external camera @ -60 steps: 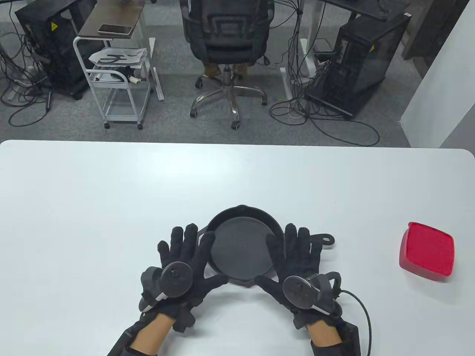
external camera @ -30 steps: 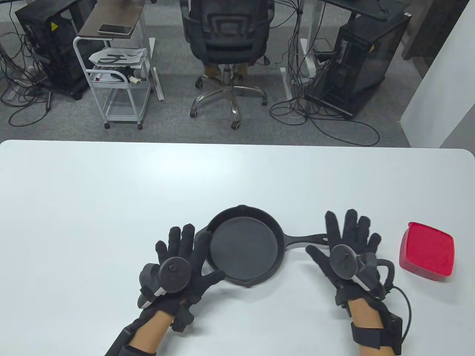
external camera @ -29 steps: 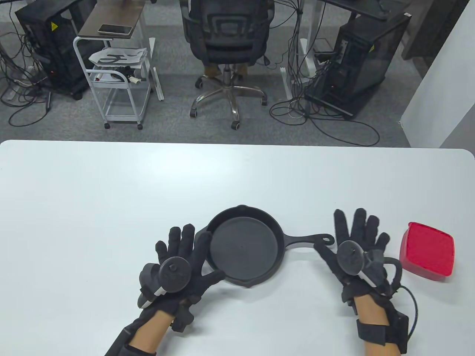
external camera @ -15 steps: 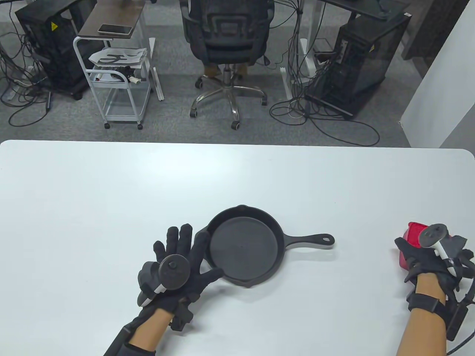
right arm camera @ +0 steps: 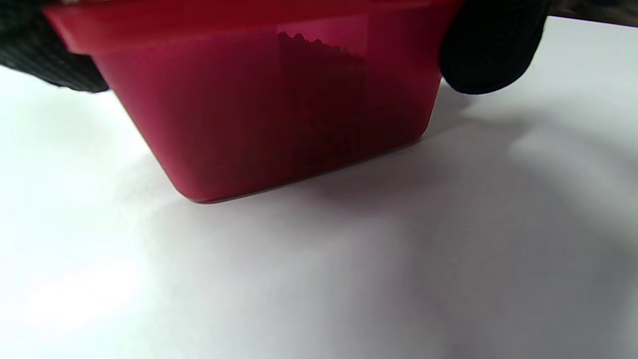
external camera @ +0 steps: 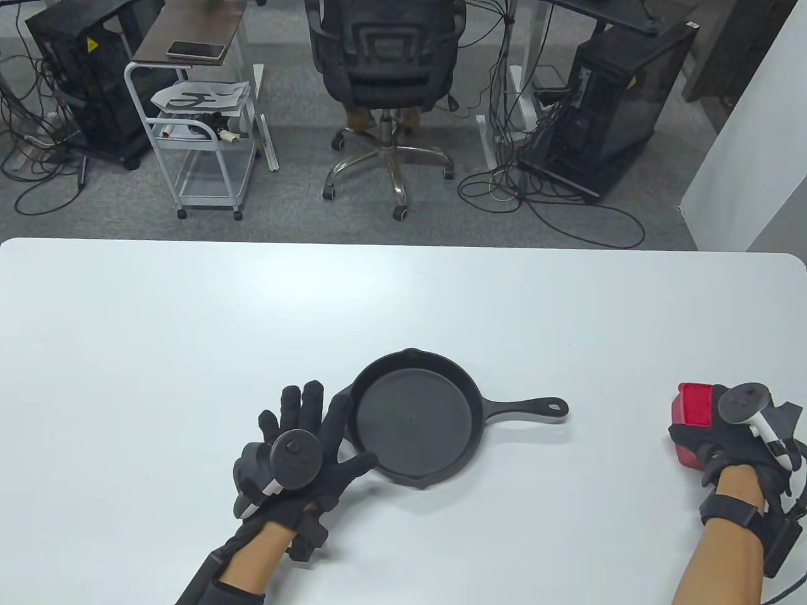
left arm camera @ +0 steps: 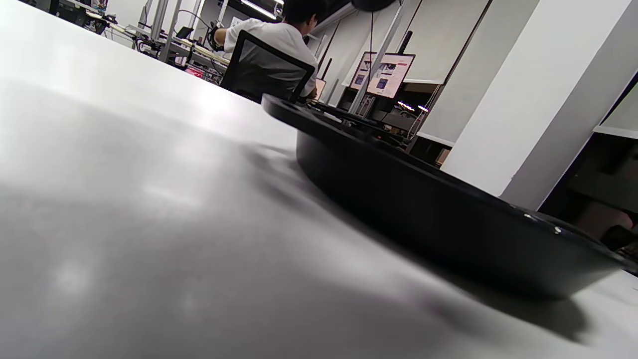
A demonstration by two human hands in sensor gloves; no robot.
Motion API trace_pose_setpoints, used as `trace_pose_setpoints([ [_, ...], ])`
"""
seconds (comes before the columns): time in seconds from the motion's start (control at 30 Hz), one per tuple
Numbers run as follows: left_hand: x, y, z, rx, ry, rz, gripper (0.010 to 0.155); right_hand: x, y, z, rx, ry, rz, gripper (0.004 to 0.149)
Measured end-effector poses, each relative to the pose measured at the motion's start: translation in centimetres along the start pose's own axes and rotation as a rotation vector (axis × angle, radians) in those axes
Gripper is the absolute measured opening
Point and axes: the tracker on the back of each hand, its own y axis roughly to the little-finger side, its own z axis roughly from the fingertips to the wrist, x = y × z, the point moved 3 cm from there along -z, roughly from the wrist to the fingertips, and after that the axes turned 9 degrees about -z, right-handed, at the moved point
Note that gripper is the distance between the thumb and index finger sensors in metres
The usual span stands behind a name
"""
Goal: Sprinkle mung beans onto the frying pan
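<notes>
A black cast-iron frying pan (external camera: 413, 419) sits on the white table (external camera: 189, 315), its handle (external camera: 529, 408) pointing right. It is empty. My left hand (external camera: 315, 435) lies flat with fingers spread against the pan's left rim. My right hand (external camera: 725, 441) grips a red plastic box (external camera: 693, 409) at the table's right edge. In the right wrist view the red box (right arm camera: 269, 99) is tilted, one edge off the table, with small round beans (right arm camera: 319, 45) showing through its wall and gloved fingers (right arm camera: 491, 50) on both sides. The left wrist view shows the pan's side (left arm camera: 423, 209).
An office chair (external camera: 384, 69), a white cart (external camera: 202, 132) and computer towers stand on the floor beyond the table's far edge. The table's right edge is close to the red box.
My right hand left the pan, swept right past the handle and took hold of the red box, which has tilted up and shifted a little. My left hand stayed by the pan.
</notes>
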Motion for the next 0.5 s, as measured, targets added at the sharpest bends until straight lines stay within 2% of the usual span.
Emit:
trace_pose_setpoints([
  [0.2, 0.6, 0.1, 0.4, -0.002, -0.014, 0.036, 0.103, -0.2, -3.1, 2.2, -0.189, 0.093, 0.155, 0.1],
  [0.5, 1.3, 0.4, 0.6, 0.006, -0.005, 0.122, 0.102, -3.6, -11.0, 7.5, -0.418, 0.114, 0.096, 0.102],
])
